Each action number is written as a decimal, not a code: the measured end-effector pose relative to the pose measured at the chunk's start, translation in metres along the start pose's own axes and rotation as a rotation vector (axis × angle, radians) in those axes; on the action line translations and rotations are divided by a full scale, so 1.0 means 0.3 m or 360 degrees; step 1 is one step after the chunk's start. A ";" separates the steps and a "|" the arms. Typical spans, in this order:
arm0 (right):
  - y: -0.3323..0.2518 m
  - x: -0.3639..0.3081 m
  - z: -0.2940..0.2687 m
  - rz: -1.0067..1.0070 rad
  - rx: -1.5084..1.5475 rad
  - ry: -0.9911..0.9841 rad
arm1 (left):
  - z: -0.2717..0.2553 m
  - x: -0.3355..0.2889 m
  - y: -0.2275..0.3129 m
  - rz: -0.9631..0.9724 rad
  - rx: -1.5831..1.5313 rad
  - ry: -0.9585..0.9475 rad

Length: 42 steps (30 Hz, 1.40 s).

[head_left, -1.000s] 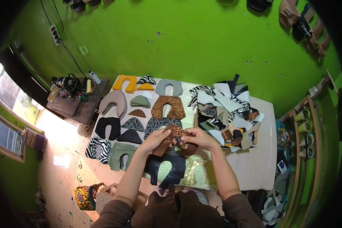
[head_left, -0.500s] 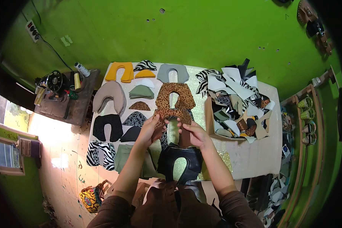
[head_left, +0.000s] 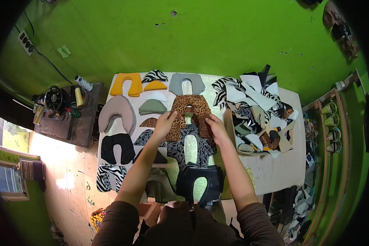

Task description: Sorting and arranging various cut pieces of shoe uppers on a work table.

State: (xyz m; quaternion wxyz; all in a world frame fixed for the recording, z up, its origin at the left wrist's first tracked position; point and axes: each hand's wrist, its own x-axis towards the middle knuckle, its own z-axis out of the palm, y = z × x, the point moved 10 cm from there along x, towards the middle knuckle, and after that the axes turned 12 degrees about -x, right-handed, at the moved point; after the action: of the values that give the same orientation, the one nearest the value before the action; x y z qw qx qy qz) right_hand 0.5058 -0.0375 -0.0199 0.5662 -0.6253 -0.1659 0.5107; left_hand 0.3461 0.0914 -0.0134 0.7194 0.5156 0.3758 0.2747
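Observation:
A leopard-print horseshoe-shaped cut piece (head_left: 191, 107) lies on the white table (head_left: 270, 172). My left hand (head_left: 165, 123) grips its left leg and my right hand (head_left: 215, 126) grips its right leg. Just below it lies a dark patterned piece (head_left: 190, 148) of the same shape. A glossy black piece (head_left: 199, 181) sits nearest me at the table's front edge. A grey piece (head_left: 186, 83) lies beyond the leopard one.
Rows of other cut pieces fill the left of the table: yellow (head_left: 127, 84), beige (head_left: 117, 112), black (head_left: 117, 148), zebra (head_left: 109, 177). A box of mixed scraps (head_left: 258, 115) stands at right. A dark side table with thread spools (head_left: 80, 92) is at left. Shoe racks (head_left: 330, 123) line the right.
My hands have carried the leopard-print piece away from me, from near the front of the table up to the spot below the grey piece. The view has shifted forward too.

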 end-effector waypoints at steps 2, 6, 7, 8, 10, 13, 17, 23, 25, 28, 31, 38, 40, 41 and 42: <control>-0.015 0.041 -0.026 -0.0034 -0.0001 0.0086 | 0.024 0.051 0.019 0.0070 0.0110 -0.0003; -0.070 0.109 -0.001 -0.0101 -0.0244 0.0244 | -0.039 0.143 0.004 0.0225 0.0197 0.0135; -0.083 0.128 -0.021 -0.0146 -0.0346 0.0344 | -0.040 0.172 -0.008 0.0253 0.0311 0.0128; -0.087 0.147 -0.083 -0.0186 -0.0449 0.0479 | 0.020 0.181 0.028 0.0273 0.0417 0.0087; -0.096 0.183 -0.126 -0.0247 -0.0586 0.0544 | 0.059 0.185 0.049 0.0276 0.0579 0.0103; -0.130 0.212 -0.121 -0.0286 -0.1197 0.0684 | 0.036 0.209 0.051 0.0294 0.0758 0.0138; -0.180 0.189 -0.066 -0.0527 -0.1722 0.0815 | 0.137 0.126 0.129 0.0824 0.1292 0.0067; -0.171 0.163 -0.040 -0.0381 -0.2085 0.0885 | 0.229 0.068 0.123 0.1113 0.1753 0.0002; -0.208 0.137 0.029 -0.0565 -0.2231 0.0834 | 0.229 0.072 0.108 0.1094 0.1775 -0.0024; -0.189 0.135 0.115 -0.0822 -0.2521 0.0642 | 0.275 0.071 0.066 0.1178 0.1933 -0.0189; -0.126 0.164 0.131 -0.0790 -0.2614 0.0560 | 0.246 0.092 -0.011 0.1045 0.2101 -0.0177; -0.097 0.197 0.146 -0.1035 -0.2827 0.0745 | 0.255 0.114 -0.006 0.1020 0.2174 -0.0126; -0.094 0.195 0.141 -0.0982 -0.2768 0.0727 | 0.253 0.121 -0.025 0.0884 0.2285 -0.0152; -0.095 0.192 0.139 -0.0930 -0.2711 0.0702 | 0.250 0.120 -0.028 0.0887 0.2291 -0.0153; -0.104 0.184 0.142 -0.0930 -0.2704 0.0707 | 0.245 0.117 -0.021 0.0911 0.2277 -0.0120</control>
State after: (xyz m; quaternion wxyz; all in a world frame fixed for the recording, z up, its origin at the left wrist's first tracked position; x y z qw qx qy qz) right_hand 0.5055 0.0382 -0.0105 0.0426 -0.8474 -0.5236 -0.0773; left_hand 0.4265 0.0776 -0.0147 0.1242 0.9413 0.2891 0.1225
